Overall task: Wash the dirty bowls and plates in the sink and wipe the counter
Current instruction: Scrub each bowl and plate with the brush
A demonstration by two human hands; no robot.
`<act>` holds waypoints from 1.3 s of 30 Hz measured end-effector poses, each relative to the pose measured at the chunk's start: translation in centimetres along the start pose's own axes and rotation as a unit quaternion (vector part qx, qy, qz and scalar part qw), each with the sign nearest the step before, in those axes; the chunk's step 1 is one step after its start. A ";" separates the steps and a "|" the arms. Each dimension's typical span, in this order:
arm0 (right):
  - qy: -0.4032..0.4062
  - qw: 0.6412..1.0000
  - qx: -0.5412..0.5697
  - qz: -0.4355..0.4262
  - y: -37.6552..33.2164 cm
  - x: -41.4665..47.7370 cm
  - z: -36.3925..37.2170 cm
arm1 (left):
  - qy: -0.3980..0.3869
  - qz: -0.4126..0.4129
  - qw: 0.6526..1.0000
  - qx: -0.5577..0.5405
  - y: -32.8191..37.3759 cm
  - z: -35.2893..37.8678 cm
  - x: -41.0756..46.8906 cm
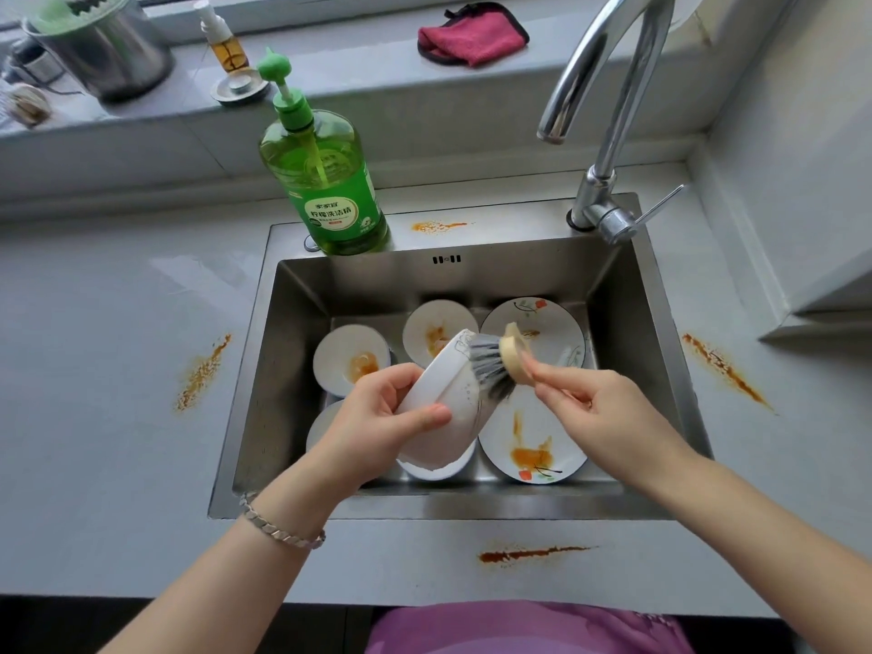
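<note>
KITCHEN SINK: At nine o'clock from the steel sink [651, 323] we see an orange smear [203, 372] on the grey counter [94, 441]. A green soap bottle [325, 181] stands on the sink's rim at eleven o'clock. In the basin, a stained bowl [347, 358] sits at ten o'clock and a second stained bowl [436, 332] at twelve. Our left hand [377, 417], with a bracelet [283, 528] on the wrist, grips a white bowl [443, 394] tilted on edge over the basin's middle, thumb across its outer wall. A pink cloth [472, 35] lies on the ledge at twelve o'clock. The grey bristles of a round brush [495, 365] meet the bowl's open side. Our right hand [594, 413] pinches the brush's pale head between thumb and fingers. A sauce-streaked flowered plate [528, 446] lies at five o'clock and a second flowered plate [538, 323] at one. A dark streak [533, 554] marks the counter at six o'clock. The tap [608, 87] rises at one o'clock, and a right-hand smear [726, 370] lies at three.
</note>
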State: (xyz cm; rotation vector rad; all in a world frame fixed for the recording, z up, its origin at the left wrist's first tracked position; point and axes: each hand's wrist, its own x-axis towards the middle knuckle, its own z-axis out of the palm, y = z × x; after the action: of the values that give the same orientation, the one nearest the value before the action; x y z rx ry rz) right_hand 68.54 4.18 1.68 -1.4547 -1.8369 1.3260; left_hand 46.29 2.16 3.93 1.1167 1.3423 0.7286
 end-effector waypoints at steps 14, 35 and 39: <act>-0.020 0.997 -0.074 0.027 -0.9 1.8 -1.1 | -0.012 -0.006 1.000 -0.003 -0.2 -1.0 -0.7; -0.008 1.000 0.022 0.001 -1.1 3.7 -1.0 | 0.045 0.020 0.994 -0.097 -0.1 -1.6 0.6; -0.037 0.994 0.051 0.086 -0.4 4.9 -1.5 | 0.033 0.027 0.992 -0.121 0.5 -1.9 0.7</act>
State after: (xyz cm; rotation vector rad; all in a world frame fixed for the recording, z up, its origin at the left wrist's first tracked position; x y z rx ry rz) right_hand 67.87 9.30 1.65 -1.5564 -1.6921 1.5514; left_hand 44.62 3.40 4.36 0.9449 1.2453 0.9483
